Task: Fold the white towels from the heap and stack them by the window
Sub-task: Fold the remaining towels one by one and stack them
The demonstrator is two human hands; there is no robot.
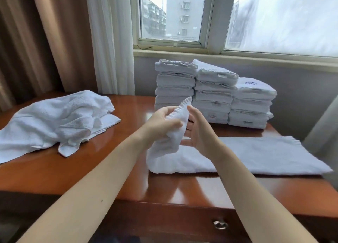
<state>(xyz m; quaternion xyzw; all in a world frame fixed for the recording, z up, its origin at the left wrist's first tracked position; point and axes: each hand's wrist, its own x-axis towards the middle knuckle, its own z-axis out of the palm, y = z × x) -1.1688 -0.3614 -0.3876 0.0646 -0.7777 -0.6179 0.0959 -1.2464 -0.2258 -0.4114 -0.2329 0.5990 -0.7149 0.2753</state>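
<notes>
The wooden bench (pixel 182 189) runs from the curtain (pixel 109 41) across to the wall under the window (pixel 172 14), and everything for the task lies on it. The heap (pixel 54 122) of unfolded white towels sprawls at its left end, apart from the working space, probably so that loose towels and finished ones do not mix.

In front of the person one towel (pixel 256 155) lies as a long band across the bench, its right part flat and its left end lifted off the wood. That fits a fold in hand: the raised end looks ready to be carried over the flat length.

Three stacks (pixel 213 94) of folded towels stand side by side against the wall below the window sill, touching one another. The left and middle ones are taller and the right one is lower, so it seems the likely place for this towel.

The left hand (pixel 161 123) grasps the raised end, fingers and thumb closed round the cloth. The right hand (pixel 201 133) is against the same end from the other side, but whether it pinches the edge or only steadies it cannot be told.

No real container is in view. The one candidate is a drawer at the bench front, marked by a ring pull (pixel 220 224), which is closed, so its contents are hidden.
</notes>
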